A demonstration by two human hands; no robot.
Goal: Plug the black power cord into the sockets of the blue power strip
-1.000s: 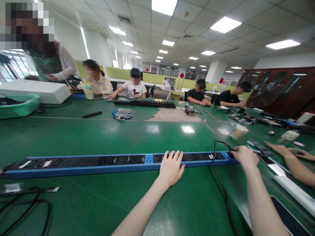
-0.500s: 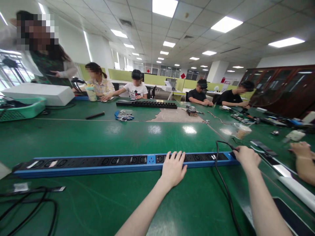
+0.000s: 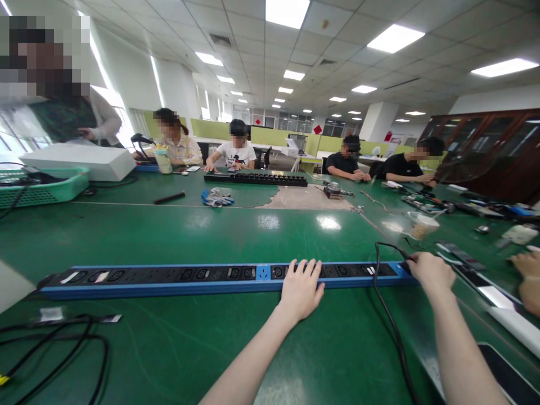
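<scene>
A long blue power strip point(image 3: 169, 277) with black sockets lies across the green table point(image 3: 236, 236) in front of me. My left hand point(image 3: 300, 289) rests flat on it right of its middle, fingers spread over the sockets. My right hand point(image 3: 430, 271) is closed at the strip's right end, where a black cable point(image 3: 390, 320) comes out and runs back toward me. What the fingers hold there is hidden.
Black cables point(image 3: 54, 349) lie at the near left. A green basket point(image 3: 46, 188) and a white box point(image 3: 84, 160) stand at the far left. Another black power strip point(image 3: 257, 179) and gloves point(image 3: 216, 197) lie farther back. Several people sit around the table; another person's hand point(image 3: 527, 270) is at the right.
My view has drifted a little to the left. My hands stay on the strip. The other person's hand at the right has drawn back toward the edge.
</scene>
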